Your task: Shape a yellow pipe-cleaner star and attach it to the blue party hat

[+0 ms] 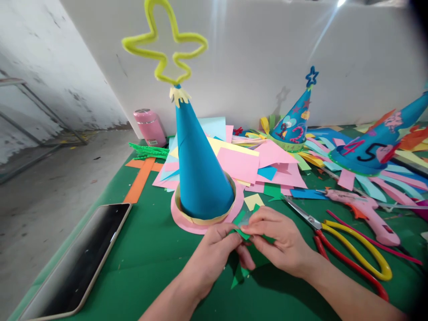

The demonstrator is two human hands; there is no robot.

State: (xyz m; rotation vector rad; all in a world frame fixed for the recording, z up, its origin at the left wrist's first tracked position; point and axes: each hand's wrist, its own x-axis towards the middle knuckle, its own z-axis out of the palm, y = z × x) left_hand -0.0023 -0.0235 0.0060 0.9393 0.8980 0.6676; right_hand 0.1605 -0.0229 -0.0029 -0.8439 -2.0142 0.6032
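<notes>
Between my two hands is a small piece of green paper (241,232), pinched at its edges. My left hand (219,243) is closed on its left side, thumb and forefinger together. My right hand (279,236) grips the other side with thumb and fingers. More green paper scraps (239,277) lie under my hands, partly hidden. Just behind stands a blue paper cone hat (200,169) with a pink brim (187,225) and a cream fringe (179,95). A yellow pipe-cleaner shape (182,40) tops it. Scissors (351,247) with red and yellow handles lie right of my right hand.
A phone (80,258) lies at the left edge of the green table. A pink glue gun (368,214) rests at right. Coloured paper sheets (237,162), a pink bottle (150,128), green pipe cleaners (149,152) and two decorated cone hats (294,118) stand or lie behind.
</notes>
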